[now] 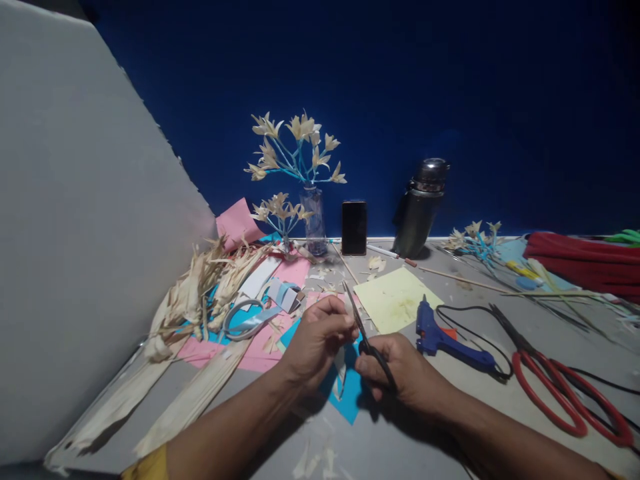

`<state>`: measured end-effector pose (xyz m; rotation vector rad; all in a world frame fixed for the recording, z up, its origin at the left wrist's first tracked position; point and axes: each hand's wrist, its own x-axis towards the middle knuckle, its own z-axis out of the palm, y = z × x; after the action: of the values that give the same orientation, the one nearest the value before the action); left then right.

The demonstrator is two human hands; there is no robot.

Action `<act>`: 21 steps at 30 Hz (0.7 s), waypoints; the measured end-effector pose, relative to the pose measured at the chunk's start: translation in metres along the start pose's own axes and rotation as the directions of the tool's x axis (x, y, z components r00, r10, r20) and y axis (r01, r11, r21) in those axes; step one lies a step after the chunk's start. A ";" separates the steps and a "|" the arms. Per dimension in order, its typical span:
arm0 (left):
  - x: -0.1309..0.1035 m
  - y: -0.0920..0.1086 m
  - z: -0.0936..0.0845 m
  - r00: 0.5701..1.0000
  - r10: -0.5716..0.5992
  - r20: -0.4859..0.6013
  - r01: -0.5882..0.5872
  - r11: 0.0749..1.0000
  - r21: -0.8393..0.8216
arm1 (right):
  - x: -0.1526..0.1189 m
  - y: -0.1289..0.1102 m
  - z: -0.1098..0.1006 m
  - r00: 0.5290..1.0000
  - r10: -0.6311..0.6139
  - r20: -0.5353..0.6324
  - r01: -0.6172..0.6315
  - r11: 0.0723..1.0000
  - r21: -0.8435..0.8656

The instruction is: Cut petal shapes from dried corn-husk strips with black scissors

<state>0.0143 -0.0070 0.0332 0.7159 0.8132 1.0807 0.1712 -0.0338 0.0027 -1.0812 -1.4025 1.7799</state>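
Observation:
My left hand point(320, 340) pinches a small pale piece of husk point(349, 304) between thumb and fingers. Close beside it on the right, my right hand point(395, 370) is closed round the handles of black-handled scissors point(370, 347), whose blades point up and to the left, alongside the pale piece. How far apart the blades are is hard to tell. Below both hands lies blue paper point(353, 400), with a curled pale strip point(340, 373) hanging over it. Pale scraps point(317, 460) lie on the grey table near the front.
Dried husks point(200, 293) and a tape roll point(245, 320) lie left. Behind stand husk flowers point(300, 143) in a clear bottle point(314, 220), a phone point(354, 228) and a flask point(420, 207). A blue glue gun point(445, 340) and red-handled scissors point(550, 387) lie right.

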 end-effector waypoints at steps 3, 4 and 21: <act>0.001 -0.002 -0.002 1.000 -0.013 0.021 0.014 0.999 -0.042 | 0.001 0.000 0.000 1.000 0.019 -0.010 -0.018 1.000 0.018; 0.001 -0.002 -0.003 0.999 -0.014 0.030 0.015 0.998 -0.053 | 0.001 0.000 0.001 1.000 0.025 -0.016 -0.025 0.999 0.024; 0.002 -0.002 -0.003 0.999 -0.012 0.045 0.013 0.999 -0.030 | -0.002 -0.005 0.004 1.000 0.017 -0.008 -0.017 1.000 0.022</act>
<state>0.0130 -0.0056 0.0301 0.7066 0.7607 1.0603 0.1687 -0.0363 0.0082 -1.0907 -1.3693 1.7966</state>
